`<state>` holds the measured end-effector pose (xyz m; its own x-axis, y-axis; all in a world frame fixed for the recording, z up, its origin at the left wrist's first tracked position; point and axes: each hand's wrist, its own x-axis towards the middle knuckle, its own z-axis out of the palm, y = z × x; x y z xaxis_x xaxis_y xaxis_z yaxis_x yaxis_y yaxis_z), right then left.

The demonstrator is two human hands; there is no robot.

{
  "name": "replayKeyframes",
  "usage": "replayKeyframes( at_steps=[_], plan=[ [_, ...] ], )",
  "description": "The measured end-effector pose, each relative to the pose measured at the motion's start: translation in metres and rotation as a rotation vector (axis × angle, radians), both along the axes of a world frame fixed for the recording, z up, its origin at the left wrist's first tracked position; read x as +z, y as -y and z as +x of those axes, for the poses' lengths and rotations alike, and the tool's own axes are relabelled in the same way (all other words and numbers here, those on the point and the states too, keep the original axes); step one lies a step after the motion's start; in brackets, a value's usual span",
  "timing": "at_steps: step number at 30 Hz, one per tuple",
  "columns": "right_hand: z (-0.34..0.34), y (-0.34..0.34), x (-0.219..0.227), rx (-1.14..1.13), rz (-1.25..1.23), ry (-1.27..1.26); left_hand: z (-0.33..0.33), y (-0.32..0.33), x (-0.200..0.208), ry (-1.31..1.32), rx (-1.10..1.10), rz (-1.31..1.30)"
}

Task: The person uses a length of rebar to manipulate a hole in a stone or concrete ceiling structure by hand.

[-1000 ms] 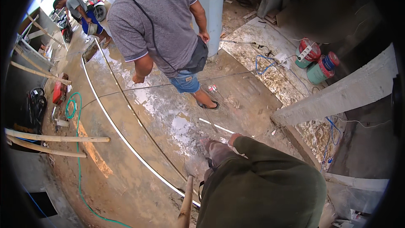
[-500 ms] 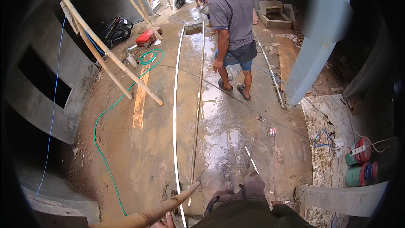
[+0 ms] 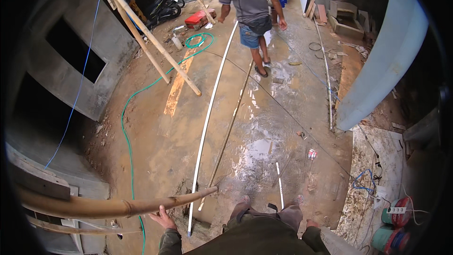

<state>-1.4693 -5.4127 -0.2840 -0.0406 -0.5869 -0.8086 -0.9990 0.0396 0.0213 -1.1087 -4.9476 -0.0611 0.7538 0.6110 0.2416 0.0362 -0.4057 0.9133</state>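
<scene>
At a muddy building site, a worker's left hand (image 3: 165, 218) reaches, fingers spread, to the underside of a thick bamboo pole (image 3: 127, 208) at the lower left of our view. We see a fingertip at the pole's near edge, the hand open and not wrapped around it. The pole runs in from the left and ends just left of the worker's legs (image 3: 289, 216), its tip crossing over a long white pipe (image 3: 212, 99) (how high above it, we cannot judge). The right hand (image 3: 312, 224) is by the worker's right side, half lost behind the dark clothing; we cannot tell how far its fingers are closed or whether they hold anything. Alongside the white pipe, a slim brownish rod (image 3: 233, 118) lies on the wet floor (image 3: 160, 160), and a short white strip (image 3: 279, 182) reaches in between the worker's feet. To the left we see a green hose (image 3: 128, 137) snaking past a plank (image 3: 177, 95). Farther off, a co-worker (image 3: 247, 0) in a grey shirt and denim shorts has their back to us, near a red box (image 3: 197, 20).
</scene>
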Motion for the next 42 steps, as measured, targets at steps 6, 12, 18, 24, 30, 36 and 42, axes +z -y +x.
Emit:
replayKeyframes(
  at_steps=[6, 12, 18, 24, 30, 36, 42],
  plan=[
    [-0.040, 0.053, -0.019, -0.275, -0.115, 0.125, -0.105, 0.083, -0.113, -0.566, -0.235, 0.353],
    [-0.131, 0.115, -0.020, -0.465, -0.146, 0.109, -0.119, 0.283, -0.077, -0.673, -0.963, 0.420],
    [-0.189, 0.184, -0.034, -0.537, -0.307, 0.037, -0.074, 0.404, -0.049, -0.560, -1.083, 0.463],
    [-0.187, 0.267, -0.017, -0.622, -0.377, 0.092, -0.053, 0.529, -0.030, -0.439, -1.181, 0.239],
    [-0.196, 0.340, -0.007, -0.516, -0.364, 0.174, -0.069, 0.772, -0.052, -0.409, -1.529, 0.194],
    [-0.191, 0.455, 0.031, -0.786, -0.456, 0.156, -0.139, 1.058, -0.089, -0.385, -2.061, 0.096],
    [-0.189, 0.562, 0.077, -1.036, -0.400, 0.091, -0.164, 1.225, -0.077, -0.755, -2.046, -0.038]
  ],
)
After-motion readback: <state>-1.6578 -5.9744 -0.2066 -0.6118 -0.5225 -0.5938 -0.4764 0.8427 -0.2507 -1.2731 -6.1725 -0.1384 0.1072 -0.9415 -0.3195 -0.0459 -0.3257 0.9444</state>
